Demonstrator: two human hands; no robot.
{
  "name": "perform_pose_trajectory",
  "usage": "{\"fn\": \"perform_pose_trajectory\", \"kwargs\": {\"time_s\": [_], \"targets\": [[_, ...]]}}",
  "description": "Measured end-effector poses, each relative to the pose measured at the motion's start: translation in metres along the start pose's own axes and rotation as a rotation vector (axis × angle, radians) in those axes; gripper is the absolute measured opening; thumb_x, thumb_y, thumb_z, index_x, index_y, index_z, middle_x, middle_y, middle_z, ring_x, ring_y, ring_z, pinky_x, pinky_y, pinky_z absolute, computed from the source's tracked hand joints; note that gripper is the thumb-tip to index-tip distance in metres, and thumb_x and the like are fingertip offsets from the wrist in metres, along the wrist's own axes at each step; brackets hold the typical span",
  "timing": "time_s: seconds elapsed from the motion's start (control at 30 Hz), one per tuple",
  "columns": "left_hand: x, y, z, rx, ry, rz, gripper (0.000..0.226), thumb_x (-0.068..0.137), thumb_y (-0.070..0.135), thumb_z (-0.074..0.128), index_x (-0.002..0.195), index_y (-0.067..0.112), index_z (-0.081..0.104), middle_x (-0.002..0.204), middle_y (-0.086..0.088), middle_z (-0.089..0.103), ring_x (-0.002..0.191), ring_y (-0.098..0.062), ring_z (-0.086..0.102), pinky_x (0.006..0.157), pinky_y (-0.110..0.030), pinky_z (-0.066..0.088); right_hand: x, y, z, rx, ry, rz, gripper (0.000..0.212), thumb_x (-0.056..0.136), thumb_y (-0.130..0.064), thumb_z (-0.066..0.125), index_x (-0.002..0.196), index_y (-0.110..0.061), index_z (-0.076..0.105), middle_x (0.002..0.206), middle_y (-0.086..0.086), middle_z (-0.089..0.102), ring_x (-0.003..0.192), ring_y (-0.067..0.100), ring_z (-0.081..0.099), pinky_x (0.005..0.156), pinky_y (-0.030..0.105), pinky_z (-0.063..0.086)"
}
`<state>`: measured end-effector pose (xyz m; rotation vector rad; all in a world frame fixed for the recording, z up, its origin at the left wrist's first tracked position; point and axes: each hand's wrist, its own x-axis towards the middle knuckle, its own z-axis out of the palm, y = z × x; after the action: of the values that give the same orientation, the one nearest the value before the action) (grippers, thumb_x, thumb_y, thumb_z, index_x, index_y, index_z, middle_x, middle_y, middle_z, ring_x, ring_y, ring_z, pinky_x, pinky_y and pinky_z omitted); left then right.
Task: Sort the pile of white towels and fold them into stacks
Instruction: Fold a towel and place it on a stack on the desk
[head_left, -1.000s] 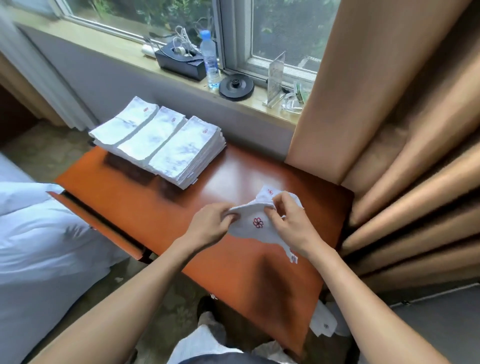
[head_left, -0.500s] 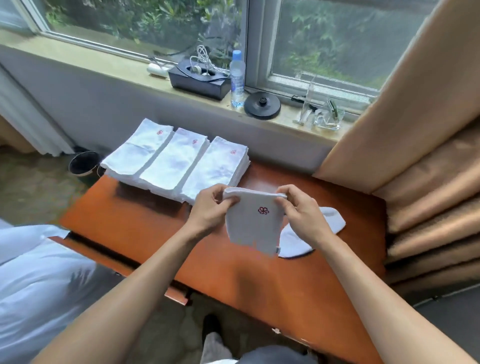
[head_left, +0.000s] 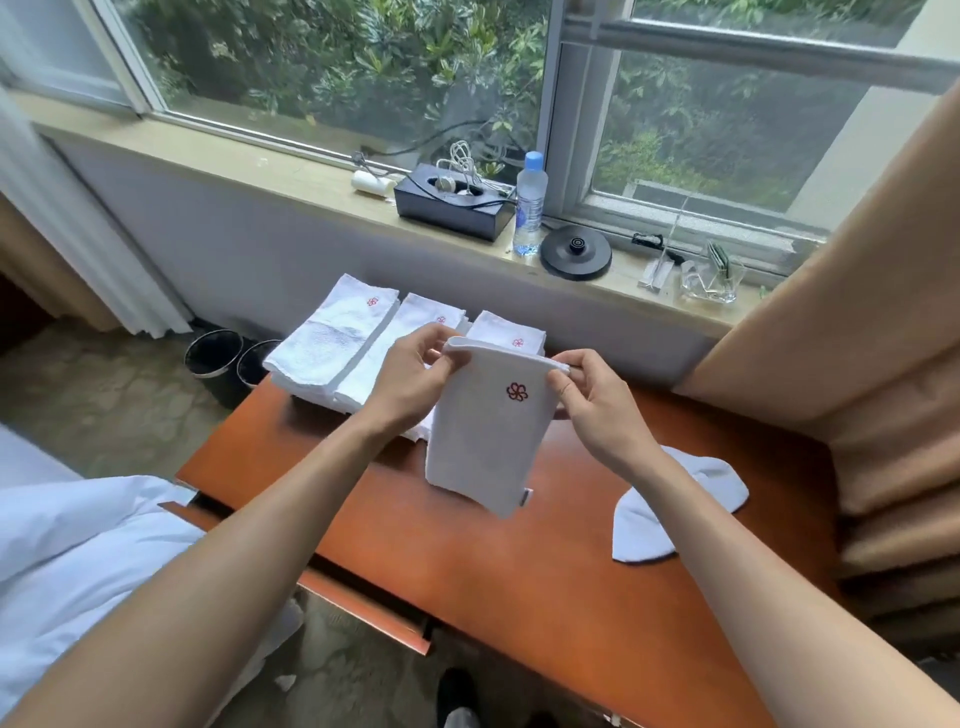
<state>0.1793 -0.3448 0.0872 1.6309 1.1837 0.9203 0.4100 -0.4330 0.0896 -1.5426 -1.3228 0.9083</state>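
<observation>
A small white towel (head_left: 483, 441) with a red flower mark hangs in the air above the orange-brown table (head_left: 519, 582). My left hand (head_left: 410, 384) pinches its top left corner and my right hand (head_left: 597, 410) pinches its top right corner. Behind it, three stacks of folded white towels (head_left: 332, 343) sit side by side at the table's far left edge; my hands and the held towel hide part of the right-hand stacks. Another loose white towel (head_left: 644, 525) lies flat on the table to the right, partly under my right forearm.
The windowsill behind holds a black box (head_left: 452, 205), a water bottle (head_left: 529, 205), a black round base (head_left: 575, 253) and a glass dish (head_left: 711, 278). Tan curtains (head_left: 883, 322) hang at the right. Two dark bins (head_left: 215, 358) stand on the floor left; white bedding (head_left: 67, 535) lies near left.
The towel was bunched low over the table a second ago; both hands have lifted it and spread it so it hangs flat. My view has tilted up toward the window.
</observation>
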Motion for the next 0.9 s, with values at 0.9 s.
{"fn": "perform_pose_trajectory", "kwargs": {"time_s": [0.9], "targets": [[0.255, -0.143, 0.002, 0.12, -0.278, -0.129, 0.007, 0.093, 0.025, 0.072, 0.1, 0.023, 0.072, 0.088, 0.002, 0.067, 0.072, -0.014, 0.058, 0.073, -0.035, 0.051, 0.21, 0.099, 0.081, -0.2, 0.248, 0.309, 0.006, 0.101, -0.02, 0.061, 0.106, -0.021, 0.058, 0.097, -0.01, 0.065, 0.086, 0.0, 0.059, 0.069, 0.007, 0.042]]}}
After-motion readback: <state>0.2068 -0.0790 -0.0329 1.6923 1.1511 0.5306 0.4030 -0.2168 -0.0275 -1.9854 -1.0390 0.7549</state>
